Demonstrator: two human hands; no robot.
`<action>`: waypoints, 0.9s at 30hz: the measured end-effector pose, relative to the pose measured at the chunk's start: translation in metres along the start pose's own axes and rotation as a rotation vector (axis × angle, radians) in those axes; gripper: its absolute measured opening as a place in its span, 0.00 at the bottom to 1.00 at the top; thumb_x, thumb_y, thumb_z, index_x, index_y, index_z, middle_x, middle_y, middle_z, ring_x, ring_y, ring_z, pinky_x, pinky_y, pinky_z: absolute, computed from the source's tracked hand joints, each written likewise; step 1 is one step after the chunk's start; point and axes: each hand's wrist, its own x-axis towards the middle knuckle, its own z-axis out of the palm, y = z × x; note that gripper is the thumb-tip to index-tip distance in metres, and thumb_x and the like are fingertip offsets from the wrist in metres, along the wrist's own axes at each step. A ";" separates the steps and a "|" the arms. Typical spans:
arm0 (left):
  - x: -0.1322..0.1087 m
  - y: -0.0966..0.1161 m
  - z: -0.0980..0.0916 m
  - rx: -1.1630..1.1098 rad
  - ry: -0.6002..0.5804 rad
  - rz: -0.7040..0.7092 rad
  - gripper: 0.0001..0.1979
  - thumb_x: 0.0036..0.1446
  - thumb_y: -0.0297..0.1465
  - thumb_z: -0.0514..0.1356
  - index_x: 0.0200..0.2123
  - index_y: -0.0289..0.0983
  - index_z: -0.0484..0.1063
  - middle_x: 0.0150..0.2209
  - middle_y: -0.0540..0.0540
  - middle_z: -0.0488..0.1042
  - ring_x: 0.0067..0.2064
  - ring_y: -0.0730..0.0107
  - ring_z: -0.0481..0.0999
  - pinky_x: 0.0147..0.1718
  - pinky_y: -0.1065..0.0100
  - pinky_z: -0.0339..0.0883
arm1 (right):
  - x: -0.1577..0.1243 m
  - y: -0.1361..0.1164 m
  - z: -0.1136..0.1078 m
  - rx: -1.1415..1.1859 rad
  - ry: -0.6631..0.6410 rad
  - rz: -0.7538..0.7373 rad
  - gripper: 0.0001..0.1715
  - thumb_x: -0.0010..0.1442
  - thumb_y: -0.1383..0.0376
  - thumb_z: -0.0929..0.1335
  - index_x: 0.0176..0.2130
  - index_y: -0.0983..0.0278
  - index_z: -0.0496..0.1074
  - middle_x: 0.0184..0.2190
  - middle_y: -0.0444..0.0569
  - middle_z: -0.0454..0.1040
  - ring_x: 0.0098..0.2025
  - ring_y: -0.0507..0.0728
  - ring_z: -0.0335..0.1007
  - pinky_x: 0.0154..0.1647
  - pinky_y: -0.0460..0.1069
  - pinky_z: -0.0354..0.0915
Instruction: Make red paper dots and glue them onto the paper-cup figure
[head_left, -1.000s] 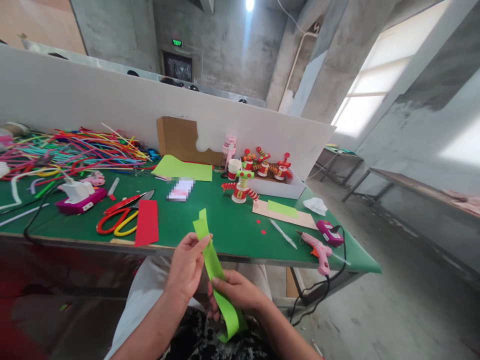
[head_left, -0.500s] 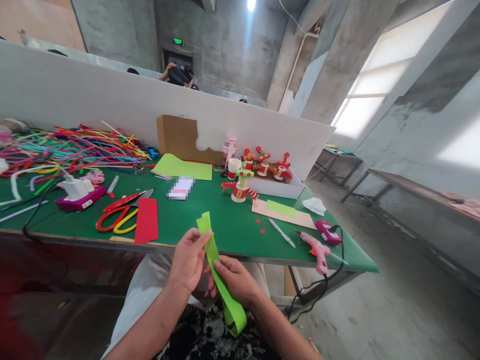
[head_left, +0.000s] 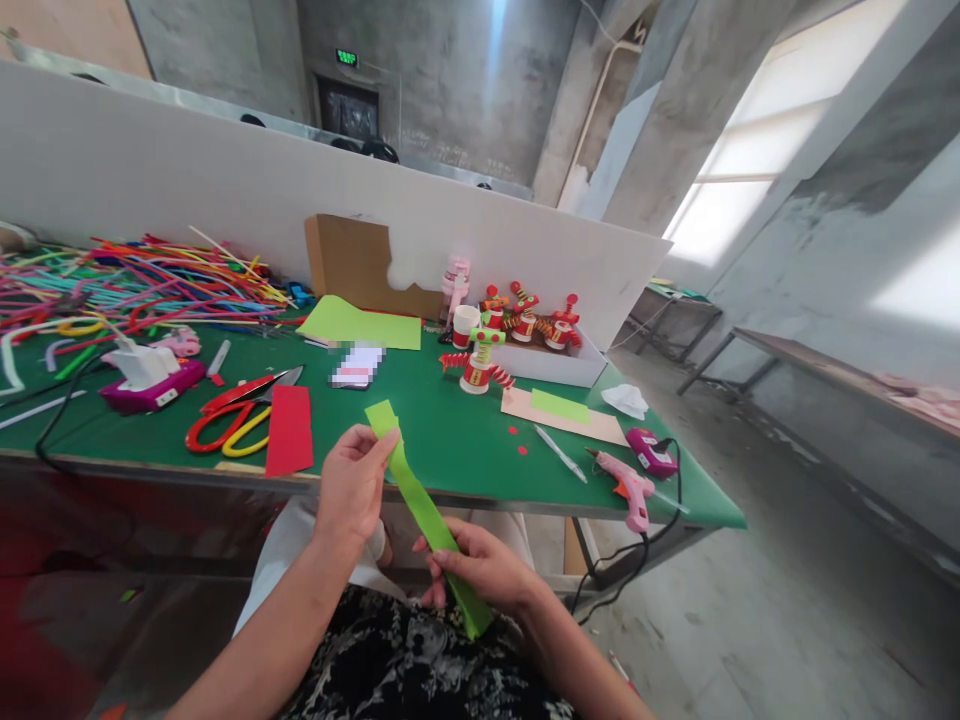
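Observation:
A long green paper strip (head_left: 421, 508) hangs slantwise between my hands, in front of the table's near edge. My left hand (head_left: 352, 485) pinches it near its upper end between thumb and fingers. Lower down, my right hand (head_left: 480, 562) grips the strip, whose bottom end lies near my lap. On the green table (head_left: 442, 440) beyond stands a small figure (head_left: 477, 372) with a white and red cup body, folded red arms and a green head. Red paper (head_left: 289, 430) and red-and-yellow-handled scissors (head_left: 238, 412) lie to the left.
Coloured pipe cleaners (head_left: 172, 285) are heaped at the left. A white box (head_left: 559, 368) holds several red figures. A pink glue gun (head_left: 628, 487), a white pen (head_left: 561, 455) and a purple power socket (head_left: 651, 453) lie at the right. A white partition (head_left: 225, 180) runs behind.
My left hand has moved left with the strip's upper end, and my right hand sits slightly lower. The strip is straighter, its bottom loop flatter. The view has shifted slightly.

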 end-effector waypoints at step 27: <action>-0.024 0.007 -0.003 0.225 -0.114 0.075 0.22 0.37 0.45 0.74 0.32 0.39 0.73 0.31 0.50 0.75 0.37 0.69 0.73 0.38 0.70 0.67 | 0.025 -0.036 0.019 -0.427 0.331 -0.216 0.27 0.58 0.40 0.65 0.29 0.61 0.65 0.21 0.43 0.71 0.24 0.54 0.69 0.29 0.48 0.65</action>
